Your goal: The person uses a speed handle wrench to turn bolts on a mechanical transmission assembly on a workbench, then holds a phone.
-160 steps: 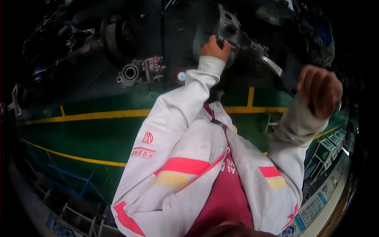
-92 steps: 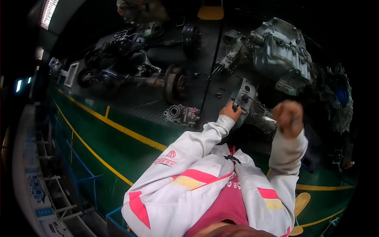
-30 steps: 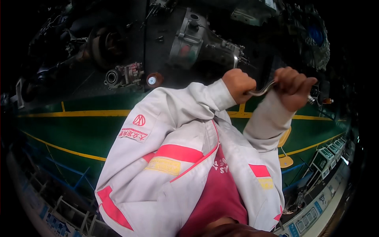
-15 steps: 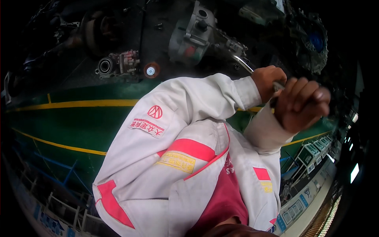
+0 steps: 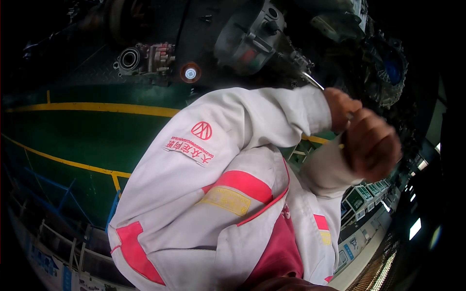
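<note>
A shiny metal bar (image 5: 313, 81) slants down from a dark toothed metal part beside a grey cast gear housing (image 5: 250, 41). My left hand (image 5: 341, 109) is closed around this bar, below its bare stretch. Just beyond, nearer to me, my right hand (image 5: 373, 145) makes a fist against the left one and grips the bar's near end, which the fingers mostly hide. The right hand is somewhat blurred. White sleeves cover both forearms, and the left one crosses the picture's middle.
On the dark bench lie a metal part with a round bearing (image 5: 129, 58), a brown ring with a bright centre (image 5: 190, 72) and a small dark fitting (image 5: 206, 18). A large gear casing (image 5: 388, 70) stands far right. Yellow lines (image 5: 97, 108) cross the green floor.
The view has shifted a little. Both fists have come slightly nearer to me along with the bar, and the right one has tipped over. The grips stay closed.
</note>
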`<state>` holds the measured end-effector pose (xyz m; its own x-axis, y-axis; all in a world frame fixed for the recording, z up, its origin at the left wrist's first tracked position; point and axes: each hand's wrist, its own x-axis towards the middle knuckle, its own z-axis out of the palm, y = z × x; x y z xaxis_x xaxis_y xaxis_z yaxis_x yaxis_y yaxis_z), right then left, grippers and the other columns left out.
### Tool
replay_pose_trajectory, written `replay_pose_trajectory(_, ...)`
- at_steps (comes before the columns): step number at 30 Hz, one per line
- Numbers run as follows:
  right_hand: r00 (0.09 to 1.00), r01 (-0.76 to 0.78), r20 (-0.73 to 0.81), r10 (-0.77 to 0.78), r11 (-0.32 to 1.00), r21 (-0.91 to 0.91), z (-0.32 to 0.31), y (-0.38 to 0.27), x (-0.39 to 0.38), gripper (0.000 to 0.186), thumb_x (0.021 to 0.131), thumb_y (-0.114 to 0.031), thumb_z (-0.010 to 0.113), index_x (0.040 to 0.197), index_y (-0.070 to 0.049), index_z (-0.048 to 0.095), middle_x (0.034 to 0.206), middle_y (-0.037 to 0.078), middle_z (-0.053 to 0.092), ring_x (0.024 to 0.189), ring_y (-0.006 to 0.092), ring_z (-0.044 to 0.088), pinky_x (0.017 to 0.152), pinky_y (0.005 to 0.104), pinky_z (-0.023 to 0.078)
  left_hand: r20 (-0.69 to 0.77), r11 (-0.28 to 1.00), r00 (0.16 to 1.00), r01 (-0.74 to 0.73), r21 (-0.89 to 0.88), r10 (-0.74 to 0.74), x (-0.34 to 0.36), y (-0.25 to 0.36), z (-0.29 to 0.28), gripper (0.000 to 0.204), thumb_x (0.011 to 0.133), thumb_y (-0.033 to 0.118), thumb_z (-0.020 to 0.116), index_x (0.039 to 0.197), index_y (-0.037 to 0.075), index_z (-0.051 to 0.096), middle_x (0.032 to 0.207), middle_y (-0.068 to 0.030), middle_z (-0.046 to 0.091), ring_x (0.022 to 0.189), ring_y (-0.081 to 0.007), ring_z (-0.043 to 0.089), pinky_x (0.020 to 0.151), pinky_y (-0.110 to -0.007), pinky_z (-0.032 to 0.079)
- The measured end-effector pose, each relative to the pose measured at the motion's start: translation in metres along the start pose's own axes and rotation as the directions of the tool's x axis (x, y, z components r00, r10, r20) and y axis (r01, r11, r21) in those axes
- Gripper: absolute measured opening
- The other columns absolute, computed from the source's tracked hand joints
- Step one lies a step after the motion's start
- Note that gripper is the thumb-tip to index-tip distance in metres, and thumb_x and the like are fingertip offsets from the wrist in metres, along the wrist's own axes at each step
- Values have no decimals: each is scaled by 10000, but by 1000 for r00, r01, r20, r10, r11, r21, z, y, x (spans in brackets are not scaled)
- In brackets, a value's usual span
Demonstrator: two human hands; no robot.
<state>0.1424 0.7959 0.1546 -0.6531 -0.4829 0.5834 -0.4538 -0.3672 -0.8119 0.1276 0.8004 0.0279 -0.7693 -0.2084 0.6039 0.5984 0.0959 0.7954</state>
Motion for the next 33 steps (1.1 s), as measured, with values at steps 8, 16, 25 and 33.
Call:
replay_pose_trajectory(8,936,-118,-315,157,983,140,-52,-9,-42,424,955,-258,407,574,-147,259,440,-10,241,390,116,186,470,301,246,-267,981,962,96,166,-49,60,-30,-42,142,678,207,669,615,134,565,534,-94,556,517,-298,590,470,-384,473)
replay_pose_trajectory(16,818,-241,-524,238,968,64,-86,6,15,454,950,-309,430,577,-151,225,454,-7,165,419,129,125,475,311,210,111,957,956,258,132,-273,-3,17,-46,153,676,283,671,642,155,597,578,-87,600,562,-310,623,524,-402,502)
replay_pose_trajectory(25,818,-165,-574,36,971,-175,-59,28,-49,291,975,-257,425,792,-39,484,884,165,616,873,272,598,866,418,459,-1,991,1000,6,130,-6,58,15,-72,377,567,86,628,937,143,591,974,-79,584,943,-275,519,797,-396,334)
replay_pose_trajectory(33,919,128,-333,-213,957,-261,-4,71,-34,284,976,-267,454,1067,-25,573,952,179,638,957,271,616,864,370,477,218,975,953,-192,-110,213,47,130,-46,213,653,192,718,761,66,583,766,-82,554,622,-221,538,549,-331,412)
